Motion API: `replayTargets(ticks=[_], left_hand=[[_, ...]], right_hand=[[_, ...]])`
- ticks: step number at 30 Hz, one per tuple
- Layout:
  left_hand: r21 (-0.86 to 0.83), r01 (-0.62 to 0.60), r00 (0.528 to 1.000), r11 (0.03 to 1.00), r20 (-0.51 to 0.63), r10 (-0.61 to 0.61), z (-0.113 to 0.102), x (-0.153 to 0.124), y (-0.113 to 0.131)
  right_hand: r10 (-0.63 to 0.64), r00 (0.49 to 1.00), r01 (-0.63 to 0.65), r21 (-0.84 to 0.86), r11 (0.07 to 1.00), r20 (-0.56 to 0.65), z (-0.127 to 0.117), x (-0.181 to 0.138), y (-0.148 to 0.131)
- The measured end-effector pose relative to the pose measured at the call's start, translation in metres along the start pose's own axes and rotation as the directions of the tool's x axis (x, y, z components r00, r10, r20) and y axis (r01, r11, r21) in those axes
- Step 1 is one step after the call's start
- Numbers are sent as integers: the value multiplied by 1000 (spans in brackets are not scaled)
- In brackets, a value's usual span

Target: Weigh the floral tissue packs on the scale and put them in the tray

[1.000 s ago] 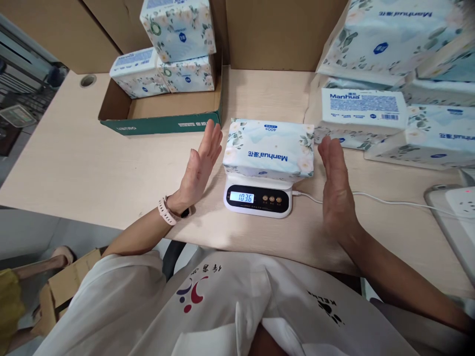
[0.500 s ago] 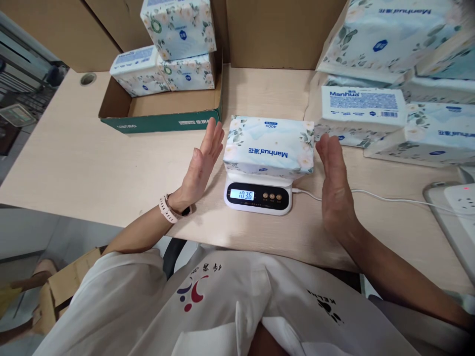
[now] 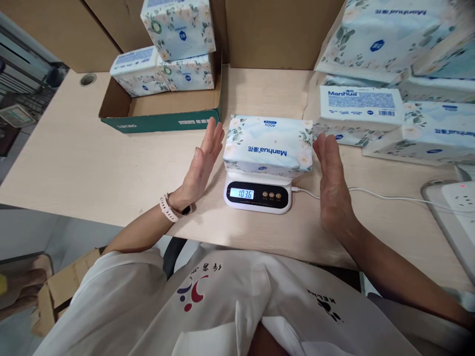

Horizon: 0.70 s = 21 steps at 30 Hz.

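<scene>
A floral pack of tissues [image 3: 267, 143] lies on a white digital scale [image 3: 258, 203], whose lit display reads 103.6. To the left of the pack my left hand [image 3: 200, 168] is held upright, fingers stretched out, apart from it. On the other side my right hand [image 3: 333, 183] stands with straight fingers, close to the pack's right end but with a small gap. Neither hand holds anything. The pack hides the scale's weighing plate.
Behind on the left, a green open carton [image 3: 163, 122] holds several tissue packs [image 3: 185, 71]. More packs [image 3: 359, 106] are stacked at the right. A white cable [image 3: 389, 197] runs from the scale toward a power strip [image 3: 460, 198]. Below left, a cardboard box [image 3: 70, 277] sits near another person's legs.
My right hand has shifted very slightly left. The left hand, the pack and the reading stay the same. At the lower left, the other person's limbs have moved.
</scene>
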<state>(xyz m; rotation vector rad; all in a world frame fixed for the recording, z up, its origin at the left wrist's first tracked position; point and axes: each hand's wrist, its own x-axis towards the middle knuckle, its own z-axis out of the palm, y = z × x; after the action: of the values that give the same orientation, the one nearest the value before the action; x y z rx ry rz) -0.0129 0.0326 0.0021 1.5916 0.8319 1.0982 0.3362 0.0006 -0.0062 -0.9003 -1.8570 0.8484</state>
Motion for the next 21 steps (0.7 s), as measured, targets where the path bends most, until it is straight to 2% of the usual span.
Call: replayTargets(ticks=[2, 9, 13, 21], left_hand=[[0, 22, 1000, 1000, -6, -22, 2, 0, 3], [9, 78, 996, 997, -54, -77, 9, 2, 12], [18, 73, 995, 997, -71, -72, 8, 4, 5], [72, 96, 995, 993, -33, -94, -2, 3, -13]], right_hand=[[-5, 1000, 5, -14, 1000, 2, 1, 0, -1], [99, 995, -100, -51, 994, -13, 5, 0, -3], [76, 997, -77, -54, 996, -28, 6, 1, 6], [102, 992, -107, -75, 991, -71, 7, 4, 19]])
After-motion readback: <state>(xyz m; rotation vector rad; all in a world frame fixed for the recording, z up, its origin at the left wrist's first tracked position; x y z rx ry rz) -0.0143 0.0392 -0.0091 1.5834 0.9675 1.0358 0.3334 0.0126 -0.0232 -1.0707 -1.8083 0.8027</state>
